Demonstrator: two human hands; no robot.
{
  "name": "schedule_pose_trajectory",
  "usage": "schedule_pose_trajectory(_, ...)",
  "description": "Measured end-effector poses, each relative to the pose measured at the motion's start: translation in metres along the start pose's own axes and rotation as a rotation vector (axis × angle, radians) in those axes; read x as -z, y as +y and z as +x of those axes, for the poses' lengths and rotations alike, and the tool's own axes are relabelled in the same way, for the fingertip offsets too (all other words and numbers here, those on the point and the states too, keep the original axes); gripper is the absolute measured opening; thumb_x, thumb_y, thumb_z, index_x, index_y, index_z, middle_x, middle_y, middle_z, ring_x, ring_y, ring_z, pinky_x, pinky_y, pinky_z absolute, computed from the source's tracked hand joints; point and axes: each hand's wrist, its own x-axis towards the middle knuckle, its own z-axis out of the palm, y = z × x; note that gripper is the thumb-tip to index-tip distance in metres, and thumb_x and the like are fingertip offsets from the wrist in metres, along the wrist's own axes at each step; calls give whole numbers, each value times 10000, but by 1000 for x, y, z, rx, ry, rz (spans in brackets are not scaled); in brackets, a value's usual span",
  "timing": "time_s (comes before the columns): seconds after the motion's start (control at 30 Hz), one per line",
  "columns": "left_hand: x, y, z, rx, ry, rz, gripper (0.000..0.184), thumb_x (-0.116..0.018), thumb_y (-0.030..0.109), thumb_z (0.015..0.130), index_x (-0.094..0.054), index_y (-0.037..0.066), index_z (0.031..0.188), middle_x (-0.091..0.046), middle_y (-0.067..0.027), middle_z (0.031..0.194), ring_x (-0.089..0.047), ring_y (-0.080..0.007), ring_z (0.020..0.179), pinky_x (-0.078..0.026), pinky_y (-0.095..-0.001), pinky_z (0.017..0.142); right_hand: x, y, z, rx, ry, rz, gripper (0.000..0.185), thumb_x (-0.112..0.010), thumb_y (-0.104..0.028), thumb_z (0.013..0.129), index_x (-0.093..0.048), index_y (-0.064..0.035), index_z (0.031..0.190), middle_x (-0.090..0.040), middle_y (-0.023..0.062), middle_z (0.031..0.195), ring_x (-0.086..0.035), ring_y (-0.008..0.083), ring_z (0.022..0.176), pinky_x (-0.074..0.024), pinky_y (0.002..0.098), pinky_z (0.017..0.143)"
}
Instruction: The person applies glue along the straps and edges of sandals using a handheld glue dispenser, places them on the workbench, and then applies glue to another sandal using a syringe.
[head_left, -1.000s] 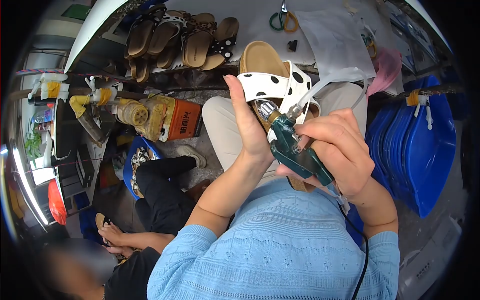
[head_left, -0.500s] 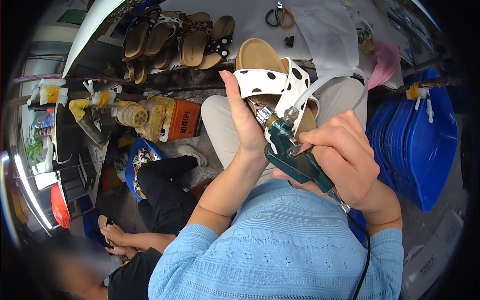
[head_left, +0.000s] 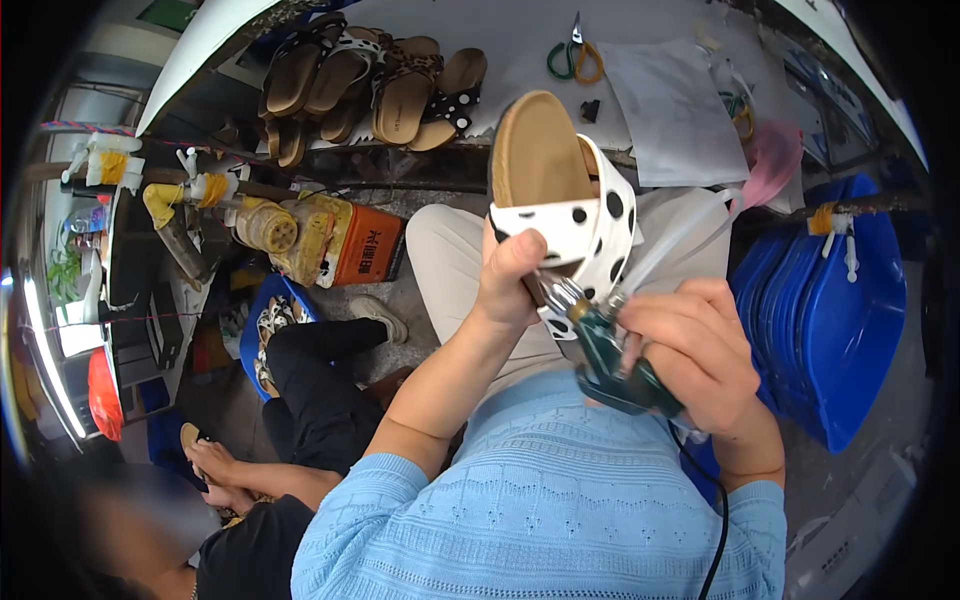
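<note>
A white slide sandal (head_left: 558,232) with black polka dots and a tan footbed is gripped by my left hand (head_left: 508,280), thumb lying across the near strap. My right hand (head_left: 695,350) is wrapped round a dark green gun-shaped tool (head_left: 608,365) with a metal nozzle (head_left: 562,295). That nozzle points at the strap by my left thumb; whether it touches is unclear. A clear tube (head_left: 665,255) joins the tool near its front, and a black cord (head_left: 722,510) hangs from its rear.
Several finished-looking sandals (head_left: 405,105) stand on the bench at the back. Scissors (head_left: 575,60) and a translucent plastic sheet (head_left: 672,120) lie beside them. Stacked blue bins (head_left: 835,320) are at right. A co-worker's hands (head_left: 212,465) hold a sandal at lower left, near an orange can (head_left: 368,240).
The sandal has shifted slightly right and toward me, and my left thumb now lies over the strap. My right hand and the tool have moved down, with the nozzle lower on the sandal.
</note>
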Motion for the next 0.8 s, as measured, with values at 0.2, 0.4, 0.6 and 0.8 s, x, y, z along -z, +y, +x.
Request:
schedule_pose_trajectory(0.2,21,3,11,-44,-163,-33,1115,-871,531,599,-410,-95,1398,-610,-215,1232,-656,-275,1082,-544,-383,935,23,5,-12,-237,93,508,413,-902,-284,653,-628,-11,797,-696,152,904,-688,261,799,-464,363,705)
schedule_pose_trajectory(0.4,15,16,12,-43,-254,116,1294,-932,534,497,-345,-106,1456,-597,-228,1212,-617,-281,1120,-490,-383,980,24,9,-6,-308,105,643,409,-933,-232,616,-665,19,797,-700,169,918,-640,244,728,-475,356,689)
schedule_pose_trajectory(0.6,20,23,11,-22,-338,252,1444,-948,563,450,-239,-117,1509,-587,-228,1237,-595,-276,1142,-440,-375,1007,22,6,1,-312,30,550,381,-939,-178,608,-646,2,772,-700,151,909,-640,225,716,-485,326,683)
schedule_pose_trajectory(0.8,19,19,12,-89,-320,251,1487,-955,579,415,-230,-121,1508,-485,-231,1377,-579,-281,1183,-443,-384,1023,28,-3,8,-315,4,466,386,-944,-193,609,-627,-25,751,-692,119,879,-617,176,649,-436,289,654)
